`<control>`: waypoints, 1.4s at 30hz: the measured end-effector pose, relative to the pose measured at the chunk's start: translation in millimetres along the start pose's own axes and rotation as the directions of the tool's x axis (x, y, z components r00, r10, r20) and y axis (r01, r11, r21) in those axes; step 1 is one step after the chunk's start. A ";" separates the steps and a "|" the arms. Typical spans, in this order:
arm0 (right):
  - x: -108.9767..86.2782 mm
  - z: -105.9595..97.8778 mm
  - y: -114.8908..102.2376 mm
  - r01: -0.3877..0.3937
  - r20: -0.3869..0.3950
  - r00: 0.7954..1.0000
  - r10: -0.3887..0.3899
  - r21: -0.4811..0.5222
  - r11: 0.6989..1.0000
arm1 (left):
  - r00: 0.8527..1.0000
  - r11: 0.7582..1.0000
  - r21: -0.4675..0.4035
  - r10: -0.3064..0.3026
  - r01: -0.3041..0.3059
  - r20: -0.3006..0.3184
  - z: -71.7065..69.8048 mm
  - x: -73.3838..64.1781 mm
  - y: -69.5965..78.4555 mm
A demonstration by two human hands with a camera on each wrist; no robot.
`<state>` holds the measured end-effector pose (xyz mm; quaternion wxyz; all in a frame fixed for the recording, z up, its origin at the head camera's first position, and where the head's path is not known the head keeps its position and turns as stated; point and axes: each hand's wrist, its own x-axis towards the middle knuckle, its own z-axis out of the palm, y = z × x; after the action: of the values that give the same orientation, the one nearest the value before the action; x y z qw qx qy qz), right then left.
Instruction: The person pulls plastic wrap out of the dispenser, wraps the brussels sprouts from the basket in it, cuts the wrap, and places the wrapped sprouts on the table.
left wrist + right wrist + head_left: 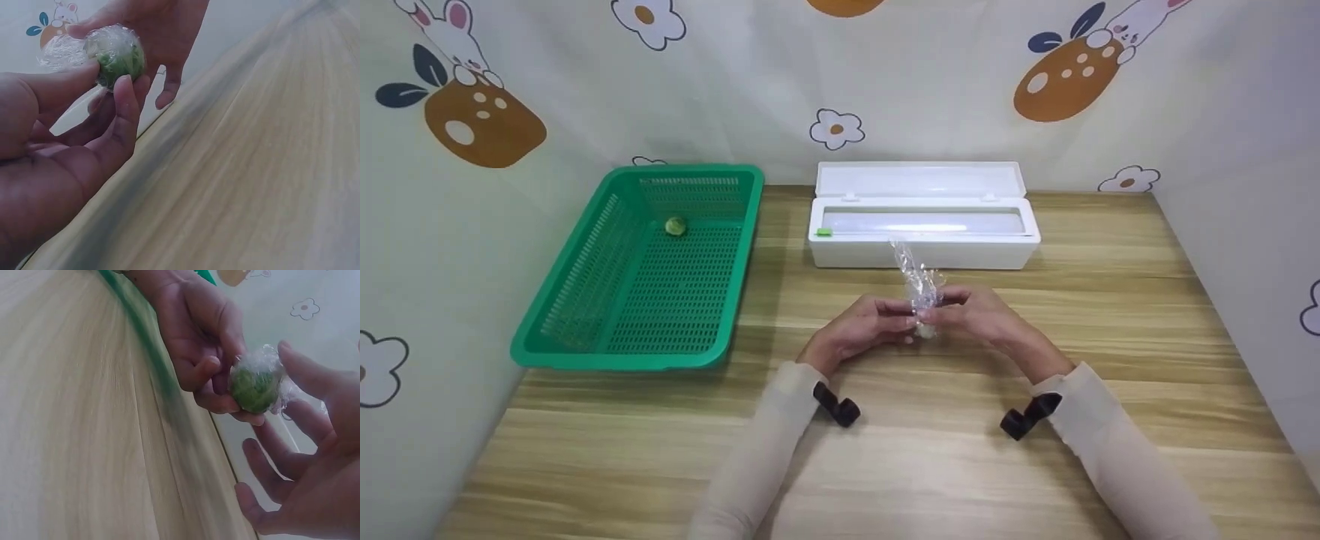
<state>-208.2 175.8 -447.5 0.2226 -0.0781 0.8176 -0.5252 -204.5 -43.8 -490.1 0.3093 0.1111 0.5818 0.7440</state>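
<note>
A small green Brussels sprout (253, 389), wrapped in clear plastic wrap (919, 281), is held between both hands above the table. My left hand (866, 326) pinches it with thumb and fingertips, as the left wrist view shows (73, 146). On its other side my right hand (979, 319) has thumb and fingers about the gathered wrap, its lower fingers spread apart in the right wrist view (320, 450). The loose end of the wrap sticks up toward the dispenser. Wrap and fingers partly hide the sprout in the head view.
Behind the hands stands a white plastic-wrap dispenser (922, 255), its lid raised and a green slider (824, 232) at its left end. A green basket (630, 361) on the left holds one small green ball (676, 226). Patterned cloth (930, 82) borders the wooden table (900, 472).
</note>
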 end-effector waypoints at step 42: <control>6.3 11.1 4.9 0.699 -0.083 0.613 -0.785 -0.406 0.589 | 0.988 0.999 -0.038 -0.007 0.001 -0.157 -6.5 1.4 5.6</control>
<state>-208.3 166.5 -457.4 -0.1422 -0.3836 0.8056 -0.4286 -210.9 -48.9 -487.1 0.2658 0.0450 0.5903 0.7608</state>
